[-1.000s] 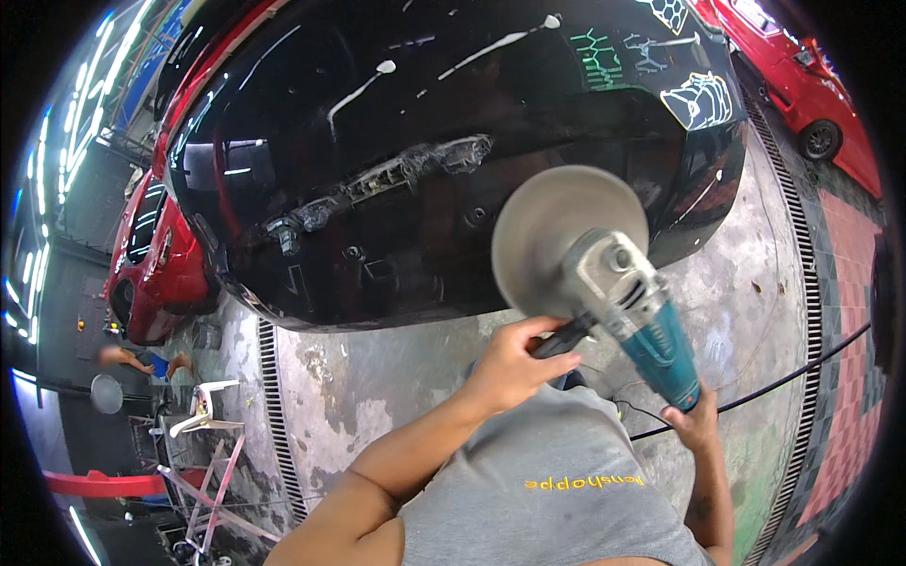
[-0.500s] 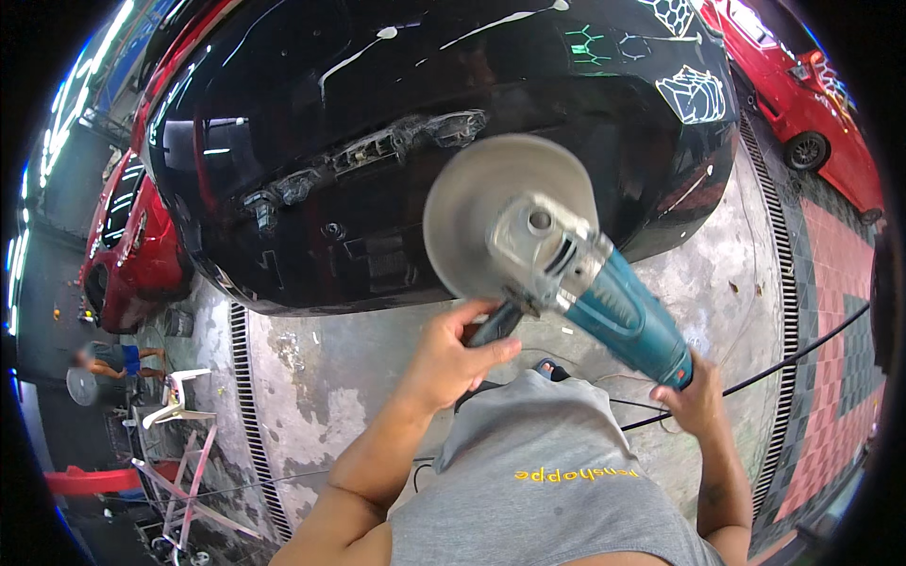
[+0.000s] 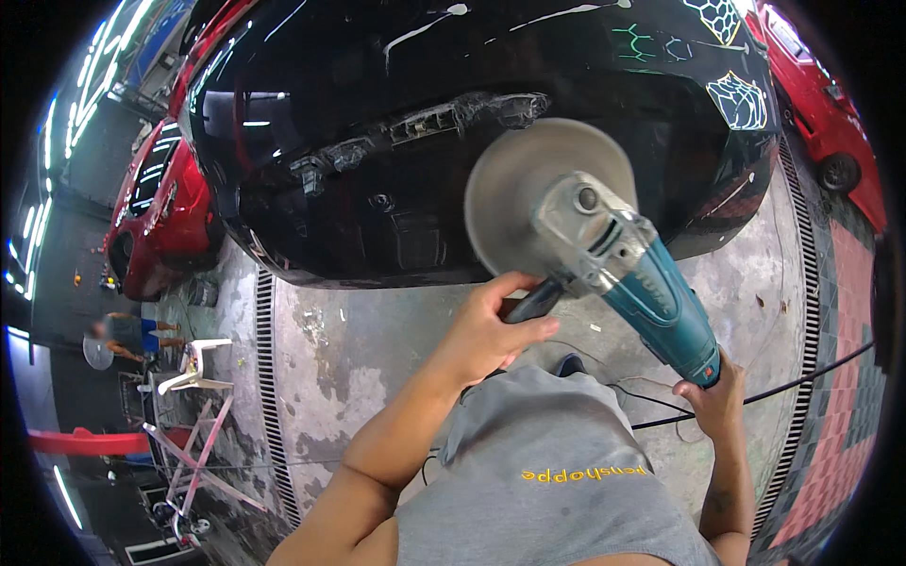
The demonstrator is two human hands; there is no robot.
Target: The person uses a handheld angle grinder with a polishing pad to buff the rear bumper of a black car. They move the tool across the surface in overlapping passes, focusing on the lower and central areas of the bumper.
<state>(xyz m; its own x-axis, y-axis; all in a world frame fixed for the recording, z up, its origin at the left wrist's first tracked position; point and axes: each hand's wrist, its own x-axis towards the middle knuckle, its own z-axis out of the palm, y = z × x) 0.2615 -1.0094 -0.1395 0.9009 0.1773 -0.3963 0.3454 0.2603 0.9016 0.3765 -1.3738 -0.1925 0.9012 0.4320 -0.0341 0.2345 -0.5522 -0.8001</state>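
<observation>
A teal and silver rotary polisher (image 3: 665, 307) is held at waist height in front of me, its round pad (image 3: 500, 198) against or just over the rear of a glossy black car (image 3: 321, 222); I cannot tell whether they touch. My left hand (image 3: 481, 330) is wrapped round the black side handle (image 3: 535, 304). At the tool's back end, my right hand (image 3: 719, 401) grips the body. The pad looks smeared as if spinning and hides part of the car. Left of it, a rough, cloudy recess (image 3: 425, 123) runs across the panel.
A black cable (image 3: 802, 382) runs to the right past my right hand. Red cars stand at left (image 3: 165, 222) and right (image 3: 830, 113). Drain grates (image 3: 269, 396) line the concrete floor. At left are a white plastic chair (image 3: 203, 363), a pink stand (image 3: 193, 453) and another person (image 3: 142, 332).
The view has shifted, so the car sits farther right and slightly higher in it. The polisher and both hands appear a little farther right; both grips are the same.
</observation>
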